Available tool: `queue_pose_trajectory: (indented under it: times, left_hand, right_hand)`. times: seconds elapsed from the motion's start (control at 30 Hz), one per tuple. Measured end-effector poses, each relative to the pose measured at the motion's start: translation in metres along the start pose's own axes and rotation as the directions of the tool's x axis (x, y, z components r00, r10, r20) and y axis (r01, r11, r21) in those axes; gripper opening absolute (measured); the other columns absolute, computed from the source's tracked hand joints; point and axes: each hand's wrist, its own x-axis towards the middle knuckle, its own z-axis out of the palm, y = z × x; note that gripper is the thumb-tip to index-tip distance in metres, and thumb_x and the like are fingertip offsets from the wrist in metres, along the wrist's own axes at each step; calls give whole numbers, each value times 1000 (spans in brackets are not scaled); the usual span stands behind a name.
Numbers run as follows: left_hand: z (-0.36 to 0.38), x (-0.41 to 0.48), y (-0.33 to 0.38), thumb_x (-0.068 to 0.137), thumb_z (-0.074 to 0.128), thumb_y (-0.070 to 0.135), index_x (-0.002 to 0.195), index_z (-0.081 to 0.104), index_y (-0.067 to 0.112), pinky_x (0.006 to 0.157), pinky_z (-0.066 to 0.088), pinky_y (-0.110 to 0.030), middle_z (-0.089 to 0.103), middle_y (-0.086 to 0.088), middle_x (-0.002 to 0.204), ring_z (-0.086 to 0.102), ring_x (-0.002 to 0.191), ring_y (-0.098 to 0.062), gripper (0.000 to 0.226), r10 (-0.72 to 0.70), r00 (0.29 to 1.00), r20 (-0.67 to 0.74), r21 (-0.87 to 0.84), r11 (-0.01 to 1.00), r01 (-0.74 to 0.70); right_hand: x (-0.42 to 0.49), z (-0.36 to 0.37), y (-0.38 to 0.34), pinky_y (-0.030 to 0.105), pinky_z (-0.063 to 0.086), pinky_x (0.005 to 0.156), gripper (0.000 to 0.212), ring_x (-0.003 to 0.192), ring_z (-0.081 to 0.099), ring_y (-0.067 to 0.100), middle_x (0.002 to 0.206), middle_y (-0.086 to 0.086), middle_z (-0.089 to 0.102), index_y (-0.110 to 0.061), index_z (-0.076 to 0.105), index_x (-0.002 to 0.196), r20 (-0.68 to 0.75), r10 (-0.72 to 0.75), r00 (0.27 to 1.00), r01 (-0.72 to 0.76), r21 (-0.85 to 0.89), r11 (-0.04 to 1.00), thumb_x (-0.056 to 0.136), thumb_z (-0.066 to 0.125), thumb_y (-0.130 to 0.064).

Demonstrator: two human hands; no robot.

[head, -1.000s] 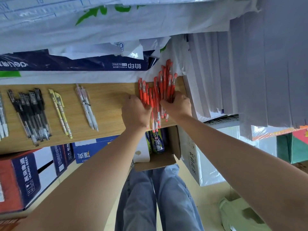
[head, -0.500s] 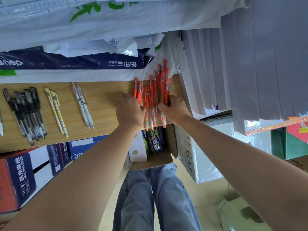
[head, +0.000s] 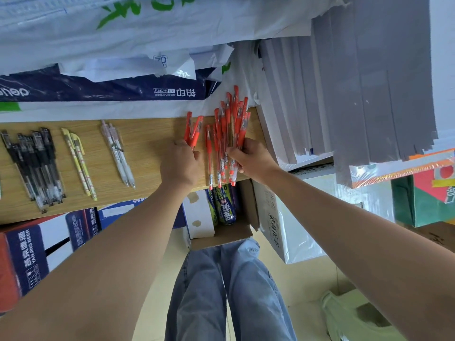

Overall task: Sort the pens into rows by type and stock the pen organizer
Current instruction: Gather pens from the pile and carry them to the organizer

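— Two red pens (head: 194,130) had come away from the bunch (head: 231,134), toward nine o'clock, pinched by the left hand (head: 179,163).
— Right hand (head: 253,161)?
— It gripped the bunch at the worktop's (head: 145,143) three o'clock end.

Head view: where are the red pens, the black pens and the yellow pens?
red pens (head: 223,126), head view, on a red cap mid-bunch.
black pens (head: 34,166), head view, on the barrels mid-row.
yellow pens (head: 79,164), head view, on a barrel, midway along.
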Motion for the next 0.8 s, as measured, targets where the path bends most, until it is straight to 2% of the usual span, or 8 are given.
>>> queue_pose_trajectory:
  times: [0.1,0.17,0.23,0.33,0.5,0.57,0.7,0.8]
  left_hand:
    - [-3,0,-11,98,42,18,97,47,3,50,43,-37,50,-12,79,54,66,-31,16,-4,997,77,-287,958,26]
    - [-10,-4,-12,98,41,17,100,41,7,57,52,-45,48,-8,76,54,62,-29,10,-38,988,147,-523,845,110]
    - [-24,-15,-5,100,39,16,103,40,9,52,47,-37,44,-4,72,46,54,-21,8,-51,979,198,-641,749,168]
    - [-51,-34,13,100,41,19,93,44,15,43,36,-27,40,-1,66,38,48,-14,8,-7,974,228,-734,656,177]
    - [-111,-67,56,97,54,21,74,48,17,34,25,-19,35,6,50,29,36,-4,24,60,955,289,-874,423,238]
    - [-133,-80,74,93,61,26,72,51,17,35,24,-19,34,9,46,28,36,-5,25,123,942,313,-900,357,252]
    - [-165,-103,109,94,60,26,82,53,12,36,26,-20,30,7,48,27,37,-7,19,206,927,314,-902,370,223]
    - [-184,-121,137,95,58,27,83,56,10,36,25,-20,28,5,50,26,37,-7,20,245,923,297,-900,394,185]
  right_hand:
    - [-7,1,-4,15,38,47,25,50,49,5,64,-4,54,-10,60,108,29,-20,999,20,19,1000,95,56,-31]
    - [-16,1,-8,16,39,49,24,50,50,4,64,-5,54,-11,60,105,50,-46,998,47,-12,999,95,57,-33]
    - [-30,-1,-15,15,39,49,20,47,50,0,63,-8,54,-12,58,101,78,-62,995,62,-5,998,95,57,-31]
    - [-58,-7,-28,15,39,49,15,45,48,-3,62,-11,54,-14,59,100,108,-100,989,98,17,995,96,55,-28]
    - [-111,-27,-52,33,49,66,19,70,56,19,82,5,64,-16,60,103,121,-133,984,142,-65,988,95,54,-32]
    - [-131,-38,-61,30,51,70,13,75,59,16,83,1,63,-21,58,96,145,-136,980,152,-103,983,95,55,-34]
    - [-168,-62,-79,26,46,70,12,71,58,15,79,0,61,-21,60,91,245,-134,960,165,-110,980,93,59,-32]
    - [-195,-88,-92,21,39,54,15,55,46,12,64,-1,51,-19,55,80,258,-137,956,151,-35,988,94,58,-25]
